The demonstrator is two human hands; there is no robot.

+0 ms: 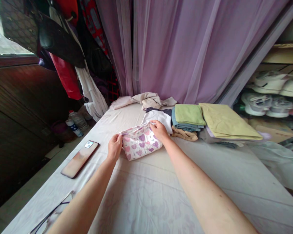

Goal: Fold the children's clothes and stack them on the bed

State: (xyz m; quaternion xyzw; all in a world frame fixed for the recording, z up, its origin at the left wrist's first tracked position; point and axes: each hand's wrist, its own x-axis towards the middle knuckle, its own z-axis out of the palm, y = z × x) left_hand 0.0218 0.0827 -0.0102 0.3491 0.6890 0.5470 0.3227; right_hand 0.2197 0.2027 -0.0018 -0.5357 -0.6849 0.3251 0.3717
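Observation:
A folded white cloth garment printed with purple and pink hearts (142, 143) is held at its two upper corners. My left hand (115, 147) pinches the left corner, fingers closed. At the right corner my right hand (159, 130) grips the top edge between thumb and fingers. The garment's lower part hangs close to the pale bed sheet (141, 195); whether it touches I cannot tell. Just behind it lies a white garment with a dark edge (158, 116). Right of that stand a stack topped by a folded green cloth (189, 114) and a brown folded cloth (185, 133).
A large folded yellow cloth (226, 121) lies at the right. Crumpled beige clothing (150, 100) is at the far edge, before the purple curtain (175, 48). A phone (80, 159) and glasses (52, 211) lie left. Shoes (266, 104) fill a rack; bags (19, 26) hang left.

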